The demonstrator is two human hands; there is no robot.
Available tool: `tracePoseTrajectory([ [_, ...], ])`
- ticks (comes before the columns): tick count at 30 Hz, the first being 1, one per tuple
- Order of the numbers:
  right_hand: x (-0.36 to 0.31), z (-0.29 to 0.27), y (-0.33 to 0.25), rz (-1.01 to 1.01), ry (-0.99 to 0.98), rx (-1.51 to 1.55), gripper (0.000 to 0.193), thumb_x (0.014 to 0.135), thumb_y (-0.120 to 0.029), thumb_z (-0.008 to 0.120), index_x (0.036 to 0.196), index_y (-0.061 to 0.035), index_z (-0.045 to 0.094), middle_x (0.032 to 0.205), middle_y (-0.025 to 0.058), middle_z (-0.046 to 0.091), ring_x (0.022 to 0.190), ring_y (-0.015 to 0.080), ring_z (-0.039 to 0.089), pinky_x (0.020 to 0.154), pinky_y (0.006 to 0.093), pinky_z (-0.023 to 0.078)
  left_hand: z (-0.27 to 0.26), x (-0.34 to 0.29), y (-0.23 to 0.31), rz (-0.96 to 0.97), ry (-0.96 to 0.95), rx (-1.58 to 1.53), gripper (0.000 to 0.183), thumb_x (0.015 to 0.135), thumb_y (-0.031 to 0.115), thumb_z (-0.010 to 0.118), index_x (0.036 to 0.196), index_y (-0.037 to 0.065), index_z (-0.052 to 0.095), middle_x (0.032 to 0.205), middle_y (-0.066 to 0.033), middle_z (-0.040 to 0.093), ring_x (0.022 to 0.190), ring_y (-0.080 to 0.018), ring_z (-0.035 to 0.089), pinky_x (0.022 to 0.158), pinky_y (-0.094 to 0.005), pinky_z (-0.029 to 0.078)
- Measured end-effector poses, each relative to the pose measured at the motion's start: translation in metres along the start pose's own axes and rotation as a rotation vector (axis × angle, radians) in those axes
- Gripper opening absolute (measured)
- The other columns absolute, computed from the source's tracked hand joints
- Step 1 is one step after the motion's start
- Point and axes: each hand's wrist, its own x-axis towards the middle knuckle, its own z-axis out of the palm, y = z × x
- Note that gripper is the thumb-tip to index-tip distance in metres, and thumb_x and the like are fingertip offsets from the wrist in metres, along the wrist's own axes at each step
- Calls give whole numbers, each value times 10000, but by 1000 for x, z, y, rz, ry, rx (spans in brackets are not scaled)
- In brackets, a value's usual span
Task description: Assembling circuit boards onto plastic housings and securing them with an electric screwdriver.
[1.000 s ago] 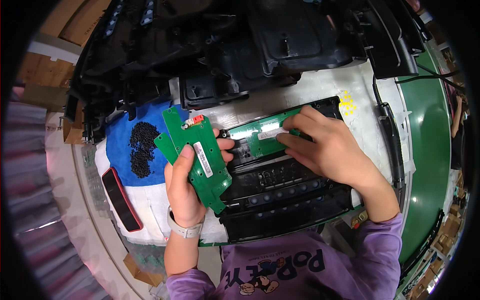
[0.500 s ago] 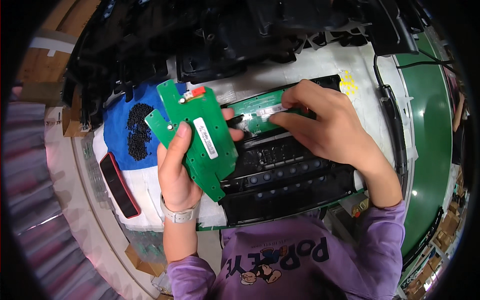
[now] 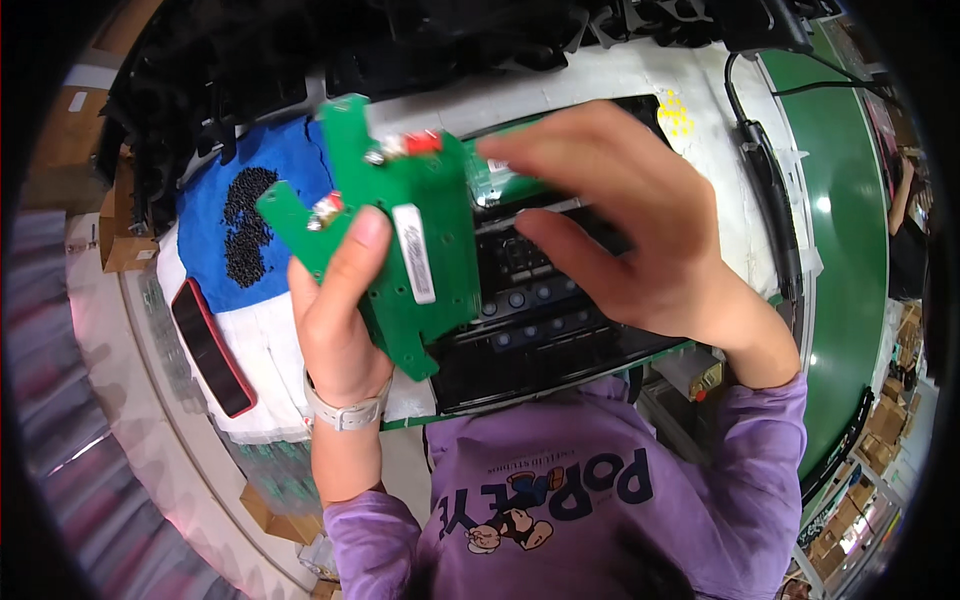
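Observation:
In my left hand (image 3: 343, 300) is a green circuit board (image 3: 440, 240) with a white label and red-and-white connectors, pinched with the thumb on its face. My right hand (image 3: 640, 220) hovers just right of that board, thumb and fingers apart, nothing between them. Below the right hand lies a black plastic housing (image 3: 470, 375) with rows of round dark buttons. Another green board (image 3: 508, 187) sits in the housing's far part, mostly hidden by my right hand and the held board.
Small black screws (image 3: 246, 225) are heaped on a blue cloth (image 3: 300, 275) at the left, beside a red-edged phone (image 3: 212, 350). Black plastic parts (image 3: 420, 50) are piled along the back. Tiny yellow pieces (image 3: 676, 113) and a black cabled tool (image 3: 772, 210) lie at the right.
My right hand has lifted off the board in the housing and moved left, fingers opening. The board in my left hand has turned slightly more upright. The whole view has shifted.

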Motion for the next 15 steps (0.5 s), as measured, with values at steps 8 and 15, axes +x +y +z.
tracePoseTrajectory([
  [8, -4, 14, -20, 445, -120, 538, 124, 813, 4, 579, 923, 50, 546, 790, 36, 552, 711, 51, 516, 608, 178, 414, -1, -3, -21, 356, 111, 97, 362, 903, 312, 481, 1111, 16, 502, 1021, -85, 587, 888, -163, 578, 775, -288, 465],
  [15, -10, -30, -5, 285, -4, 250, 125, 844, -36, 502, 916, 47, 562, 810, 58, 542, 749, 140, 518, 648, 245, 393, -2, 3, -17, 225, 129, -141, 534, 955, 396, 279, 1092, -58, 526, 850, -80, 607, 752, -127, 575, 652, -218, 460],
])
